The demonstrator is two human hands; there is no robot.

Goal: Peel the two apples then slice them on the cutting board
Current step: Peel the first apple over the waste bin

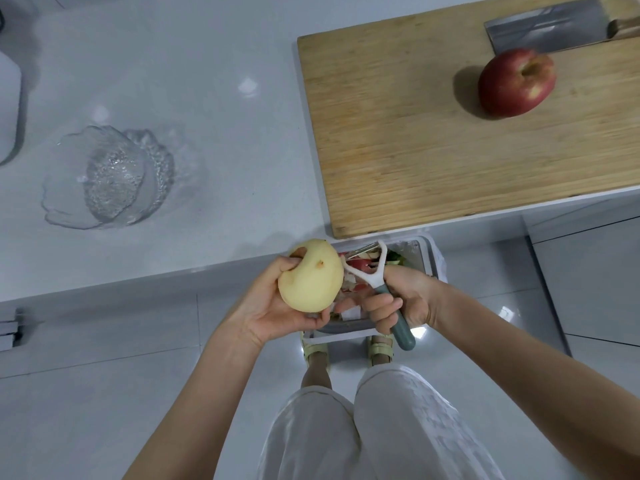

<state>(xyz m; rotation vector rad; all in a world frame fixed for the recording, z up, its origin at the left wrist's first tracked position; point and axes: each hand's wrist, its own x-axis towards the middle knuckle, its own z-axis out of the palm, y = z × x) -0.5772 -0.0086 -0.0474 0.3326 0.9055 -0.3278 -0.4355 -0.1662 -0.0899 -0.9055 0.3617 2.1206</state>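
Note:
My left hand point(266, 303) grips a pale yellow peeled apple point(311, 277) in front of the counter edge, over the bin. My right hand point(398, 299) holds a peeler point(375, 275) with a white Y-head and grey-green handle, its head right beside the apple. A red unpeeled apple point(516, 83) lies on the wooden cutting board point(415, 150) toward its far right. A cleaver point(547, 26) lies at the board's far edge behind that apple.
A white bin point(424, 252) holding red peels stands on the floor below my hands. A clear glass bowl point(110, 176) sits on the white counter point(207, 98) to the left. A white object point(8, 105) is at the left edge.

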